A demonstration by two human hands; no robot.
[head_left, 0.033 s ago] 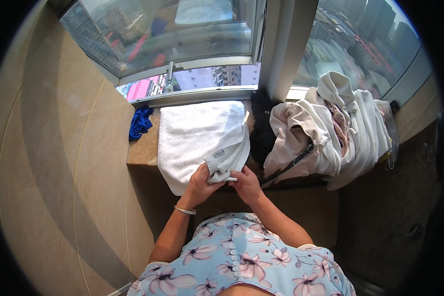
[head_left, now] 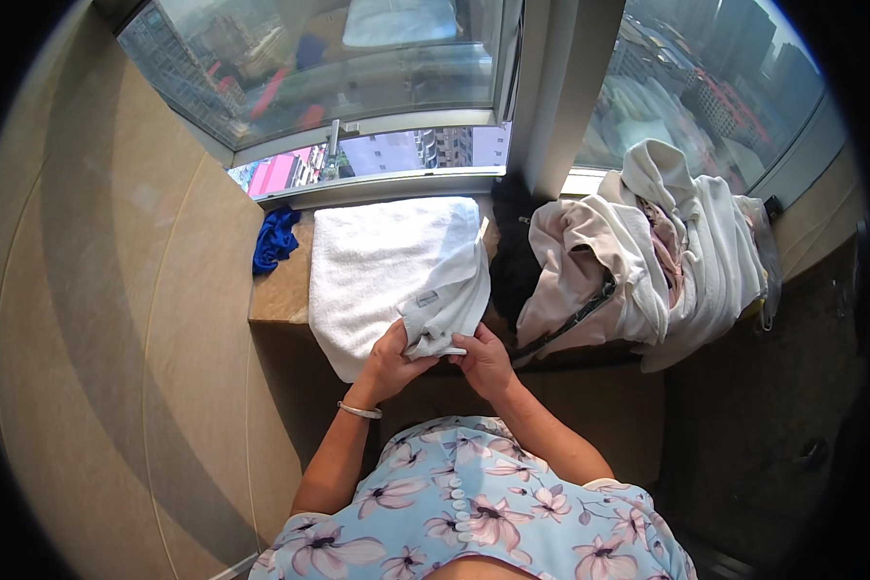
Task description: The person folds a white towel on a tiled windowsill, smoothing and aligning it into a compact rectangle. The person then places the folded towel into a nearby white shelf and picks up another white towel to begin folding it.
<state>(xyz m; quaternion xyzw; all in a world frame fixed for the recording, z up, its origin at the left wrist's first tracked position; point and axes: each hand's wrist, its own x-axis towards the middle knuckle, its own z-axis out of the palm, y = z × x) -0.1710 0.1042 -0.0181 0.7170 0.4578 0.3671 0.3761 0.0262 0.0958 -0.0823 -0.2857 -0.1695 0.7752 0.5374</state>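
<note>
Closed, left to right, left hand (head_left: 387,363) and right hand (head_left: 483,362) pinch 1 white towel (head_left: 382,261) at its 5 o'clock edge. From the hands: blue cloth (head_left: 275,239), 10 o'clock; towel body, 11 o'clock; garment pile (head_left: 701,256), 2 o'clock. Scarcely any shift since the preceding view; handling stands unadvanced.

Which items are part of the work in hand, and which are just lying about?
In hand:
- white terry towel, gripped at its near edge
- left hand and right hand, both pinching it

Lying about:
- crumpled blue cloth
- black fabric, exact kind unclear
- heap of cream and pale-pink garments
</note>
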